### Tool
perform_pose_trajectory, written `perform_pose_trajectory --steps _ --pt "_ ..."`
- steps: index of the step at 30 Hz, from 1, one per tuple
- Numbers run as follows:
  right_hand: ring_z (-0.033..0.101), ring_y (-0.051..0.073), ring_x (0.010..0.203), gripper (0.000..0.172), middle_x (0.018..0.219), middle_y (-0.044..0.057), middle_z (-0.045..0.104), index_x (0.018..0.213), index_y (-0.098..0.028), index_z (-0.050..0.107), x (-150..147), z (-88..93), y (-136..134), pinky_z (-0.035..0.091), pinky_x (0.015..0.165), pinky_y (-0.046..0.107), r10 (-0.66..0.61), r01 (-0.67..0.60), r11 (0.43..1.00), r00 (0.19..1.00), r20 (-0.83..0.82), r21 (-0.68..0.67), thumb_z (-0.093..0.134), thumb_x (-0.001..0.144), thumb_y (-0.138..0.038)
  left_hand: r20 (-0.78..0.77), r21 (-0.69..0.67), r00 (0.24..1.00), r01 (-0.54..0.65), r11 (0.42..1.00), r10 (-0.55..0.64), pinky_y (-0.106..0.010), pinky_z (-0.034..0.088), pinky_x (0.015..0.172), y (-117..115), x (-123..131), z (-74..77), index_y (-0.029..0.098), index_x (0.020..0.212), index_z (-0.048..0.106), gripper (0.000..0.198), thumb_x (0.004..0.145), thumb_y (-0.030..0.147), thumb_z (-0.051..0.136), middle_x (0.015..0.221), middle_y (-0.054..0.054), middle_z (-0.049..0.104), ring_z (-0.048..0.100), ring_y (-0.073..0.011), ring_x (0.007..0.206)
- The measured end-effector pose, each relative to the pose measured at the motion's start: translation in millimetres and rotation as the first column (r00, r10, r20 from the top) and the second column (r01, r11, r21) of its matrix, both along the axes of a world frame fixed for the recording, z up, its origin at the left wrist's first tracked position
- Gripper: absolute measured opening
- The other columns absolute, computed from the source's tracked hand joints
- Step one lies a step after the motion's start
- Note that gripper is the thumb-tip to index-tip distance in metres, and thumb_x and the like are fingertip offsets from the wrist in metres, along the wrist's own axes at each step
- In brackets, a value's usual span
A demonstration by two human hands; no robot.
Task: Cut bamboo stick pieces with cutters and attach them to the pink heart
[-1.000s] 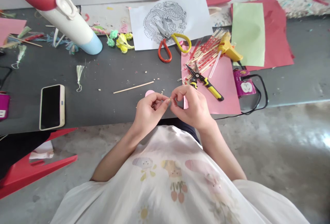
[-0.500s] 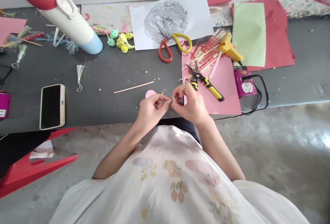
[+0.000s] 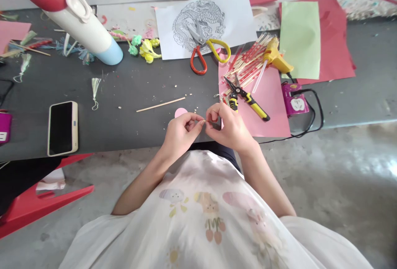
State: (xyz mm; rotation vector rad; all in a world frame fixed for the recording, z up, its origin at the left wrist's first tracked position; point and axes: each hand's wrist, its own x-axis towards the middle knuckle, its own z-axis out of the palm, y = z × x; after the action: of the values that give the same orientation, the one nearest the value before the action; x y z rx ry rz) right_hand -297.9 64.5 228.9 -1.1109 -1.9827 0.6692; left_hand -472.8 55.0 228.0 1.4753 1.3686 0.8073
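My left hand [image 3: 183,132] and my right hand [image 3: 227,125] meet fingertip to fingertip above the table's near edge. Each is closed in a pinch. Something tiny and pale sits between the fingertips, too small to name. Just behind my left hand lies a pink paper disc [image 3: 180,112], partly covered by it. A thin wooden stick [image 3: 160,104] rests on the table to the left. Beyond my right hand, yellow-and-black pliers [image 3: 248,98] lie on a pink sheet [image 3: 263,124], beside a bundle of red-and-white sticks [image 3: 248,64].
Scissors [image 3: 201,44] lie on a dragon drawing [image 3: 238,17]. A yellow glue gun [image 3: 276,59] is near a purple power socket [image 3: 296,100] with a cable. On the left are a phone [image 3: 62,128], a tassel [image 3: 96,92] and a tall bottle [image 3: 89,29].
My right hand's fingers have shifted slightly and curl a little differently. My left hand stays almost where it was, and the things on the table lie as before.
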Motion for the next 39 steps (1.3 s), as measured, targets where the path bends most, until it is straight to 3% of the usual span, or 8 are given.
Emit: perform_pose_trajectory --steps 9,12,15,19,26,32,35,39 --pt "0.047 0.014 0.069 0.029 0.078 -0.002 0.052 0.082 -0.024 0.036 -3 -3.8 1 0.041 0.064 0.028 -0.003 0.003 1.000 1.000 0.008 -0.023 0.052 0.069 -0.004 -0.077 0.025 0.997 0.026 0.999 -0.024 -0.022 0.029 0.051 0 2 3.0 0.020 0.084 0.068 0.013 0.083 0.031 0.062 0.056 0.008 0.039 0.036 -0.0078 0.051" --pt "0.049 0.013 0.068 0.025 0.077 -0.002 0.051 0.082 -0.024 0.039 -4 -11.1 5 0.042 0.064 0.028 -0.079 0.056 0.989 0.983 -0.167 -0.140 0.054 0.070 -0.008 -0.083 0.028 0.996 0.016 0.999 -0.013 -0.022 0.031 0.053 1 2 2.5 0.020 0.083 0.066 0.011 0.083 0.029 0.062 0.057 0.007 0.040 0.037 -0.0080 0.052" --pt "0.060 0.016 0.078 0.017 0.090 0.002 0.060 0.093 -0.025 0.048 -1 -18.1 13 0.050 0.068 0.031 -0.210 -0.019 0.925 0.806 -0.553 -0.379 0.056 0.078 -0.025 -0.067 0.065 0.997 -0.018 0.998 0.022 -0.022 0.034 0.055 2 -1 1.1 0.019 0.081 0.065 0.010 0.083 0.029 0.061 0.057 0.007 0.039 0.038 -0.0081 0.051" --pt "0.060 0.026 0.119 0.047 0.134 0.009 0.059 0.123 -0.030 0.051 7 -18.1 18 0.054 0.086 0.050 -0.316 -0.224 0.838 0.544 -0.777 -0.498 0.038 0.088 -0.060 -0.005 0.116 0.998 -0.055 0.992 0.056 -0.022 0.036 0.056 2 -8 0.8 0.019 0.081 0.064 0.014 0.085 0.032 0.062 0.061 0.005 0.046 0.039 -0.0077 0.053" --pt "0.046 0.026 0.138 0.059 0.148 0.004 0.049 0.136 -0.039 0.047 5 -9.5 12 0.046 0.099 0.063 -0.208 -0.251 0.879 0.561 -0.801 -0.405 0.035 0.088 -0.072 -0.056 0.266 0.998 -0.022 0.964 0.039 -0.020 0.039 0.055 0 -13 9.3 0.020 0.085 0.063 0.013 0.089 0.032 0.060 0.066 0.003 0.054 0.045 -0.0086 0.058" --pt "0.040 0.023 0.143 0.062 0.152 0.002 0.045 0.139 -0.038 0.043 -4 2.0 5 0.045 0.105 0.059 -0.158 -0.263 0.878 0.629 -0.761 -0.399 0.030 0.090 -0.073 -0.185 0.515 0.982 0.065 0.855 0.037 -0.024 0.048 0.064 -3 -12 18.7 0.022 0.085 0.062 0.007 0.089 0.024 0.056 0.076 0.000 0.067 0.057 -0.0109 0.064" --pt "0.040 0.023 0.142 0.062 0.154 0.001 0.042 0.140 -0.038 0.042 -10 7.7 1 0.047 0.104 0.058 -0.117 -0.290 0.877 0.645 -0.756 -0.383 0.029 0.090 -0.073 -0.240 0.661 0.970 0.142 0.737 0.029 -0.034 0.052 0.088 -2 -13 21.9 0.024 0.091 0.061 0.008 0.087 0.018 0.057 0.096 -0.003 0.074 0.066 -0.0181 0.092" --pt "0.039 0.022 0.144 0.069 0.156 0.005 0.040 0.139 -0.031 0.044 -17 11.6 -3 0.045 0.107 0.056 -0.155 -0.353 0.841 0.569 -0.808 -0.410 0.017 0.092 -0.073 -0.361 0.688 0.926 0.347 0.637 -0.114 -0.044 0.044 0.108 -3 -12 22.4 0.025 0.096 0.060 0.013 0.086 0.016 0.057 0.126 -0.004 0.069 0.058 -0.0229 0.125"
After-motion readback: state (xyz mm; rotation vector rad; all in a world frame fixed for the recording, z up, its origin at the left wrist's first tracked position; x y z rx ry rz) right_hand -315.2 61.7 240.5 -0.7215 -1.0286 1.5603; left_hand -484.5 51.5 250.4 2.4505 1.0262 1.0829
